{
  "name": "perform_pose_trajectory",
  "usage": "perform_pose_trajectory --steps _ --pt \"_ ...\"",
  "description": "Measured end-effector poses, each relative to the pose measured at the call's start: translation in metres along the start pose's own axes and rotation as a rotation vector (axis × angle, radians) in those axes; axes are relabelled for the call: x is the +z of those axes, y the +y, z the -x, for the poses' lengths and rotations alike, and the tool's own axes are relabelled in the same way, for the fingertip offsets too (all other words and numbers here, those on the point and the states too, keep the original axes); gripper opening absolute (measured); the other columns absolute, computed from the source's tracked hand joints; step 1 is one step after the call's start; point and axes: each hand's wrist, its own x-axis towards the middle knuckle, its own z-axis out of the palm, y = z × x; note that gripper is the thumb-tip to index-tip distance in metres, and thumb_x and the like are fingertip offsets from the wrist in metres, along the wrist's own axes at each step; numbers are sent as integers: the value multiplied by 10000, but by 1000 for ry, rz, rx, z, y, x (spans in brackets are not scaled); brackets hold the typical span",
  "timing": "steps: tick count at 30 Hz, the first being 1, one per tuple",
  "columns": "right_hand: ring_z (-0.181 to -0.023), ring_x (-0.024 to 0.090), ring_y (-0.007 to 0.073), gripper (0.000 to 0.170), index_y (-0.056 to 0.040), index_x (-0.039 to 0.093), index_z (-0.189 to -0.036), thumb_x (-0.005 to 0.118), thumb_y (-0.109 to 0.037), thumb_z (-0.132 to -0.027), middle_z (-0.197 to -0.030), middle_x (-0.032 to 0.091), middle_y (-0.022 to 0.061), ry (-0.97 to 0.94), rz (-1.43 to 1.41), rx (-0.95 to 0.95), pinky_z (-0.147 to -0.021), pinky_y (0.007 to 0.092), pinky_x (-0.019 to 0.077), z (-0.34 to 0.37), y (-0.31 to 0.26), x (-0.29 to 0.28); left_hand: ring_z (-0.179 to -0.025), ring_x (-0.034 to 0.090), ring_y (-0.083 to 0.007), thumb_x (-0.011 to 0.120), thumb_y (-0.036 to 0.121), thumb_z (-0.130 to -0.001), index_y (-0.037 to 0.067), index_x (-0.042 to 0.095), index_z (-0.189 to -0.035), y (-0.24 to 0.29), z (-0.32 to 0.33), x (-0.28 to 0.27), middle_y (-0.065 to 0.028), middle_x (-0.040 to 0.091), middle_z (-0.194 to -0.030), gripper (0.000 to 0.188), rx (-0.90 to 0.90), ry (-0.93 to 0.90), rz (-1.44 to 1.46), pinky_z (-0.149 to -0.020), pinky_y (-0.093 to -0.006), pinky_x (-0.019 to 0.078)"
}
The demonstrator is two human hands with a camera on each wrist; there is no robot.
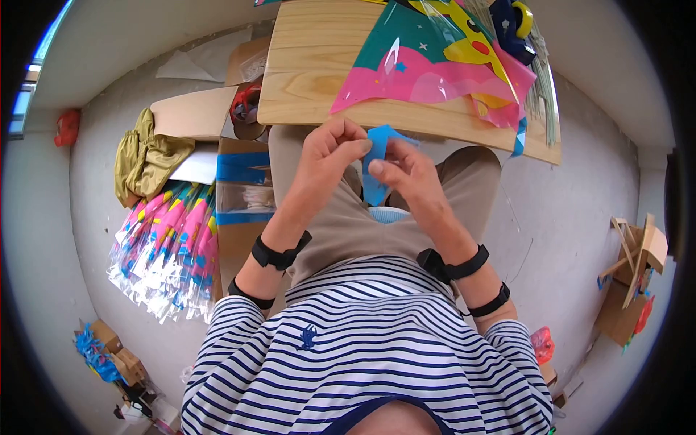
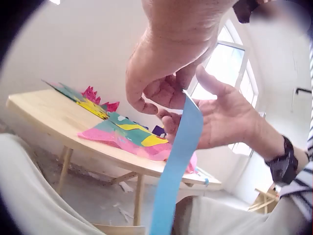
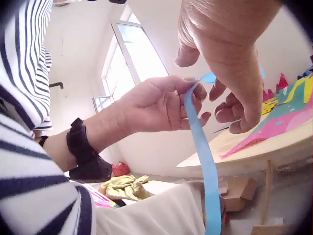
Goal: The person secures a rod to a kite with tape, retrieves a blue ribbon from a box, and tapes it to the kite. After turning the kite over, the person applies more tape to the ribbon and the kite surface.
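Note:
A blue strip (image 1: 375,168) hangs between the two hands above the lap, in front of the table edge. The left hand (image 1: 328,157) pinches its upper end between thumb and fingertips; in the right wrist view the strip (image 3: 204,159) drops from that pinch. The right hand (image 1: 415,180) is close beside the strip, its thumb and fingers bent around a part of it in the head view. In the left wrist view the right hand (image 2: 227,117) shows its palm behind the strip (image 2: 178,166), thumb raised. Whether its fingertips grip the strip is unclear.
On the wooden table (image 1: 304,65) lie a pink, green and yellow printed sheet (image 1: 428,72) and a tape roll (image 1: 522,20). At left stand an open box (image 1: 243,239), a bundle of colourful wrapped pieces (image 1: 170,246) and an olive cloth (image 1: 148,163). Wooden pieces (image 1: 631,254) stand far right.

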Motion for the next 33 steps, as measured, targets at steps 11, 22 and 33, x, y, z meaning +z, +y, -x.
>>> perform_pose_trajectory --steps 11,22,33 --pt "-767 596 105 168 6 727 -990 629 -125 -951 -803 672 34 0 -100 -90 -732 264 472 -13 -4 5 -847 647 -156 647 4 -854 -20 637 -1015 -24 24 -10 -80 694 -942 164 -84 -95 -243 -756 -297 510" --pt "-594 557 78 163 -14 714 -871 637 -144 -931 -672 615 10 -241 213 111 -555 247 411 -12 -10 11 -883 659 -151 644 55 -880 -23 638 -1120 -6 10 -13 -116 686 -1058 252 -275 -168 230 -784 -286 542" --pt "-604 574 77 204 -12 689 -931 617 -201 -961 -650 629 16 -161 124 186 -585 232 434 -3 -2 5 -788 642 -99 691 31 -871 51 620 -964 -26 0 -16 -20 678 -896 118 -213 152 347 -717 -252 539"
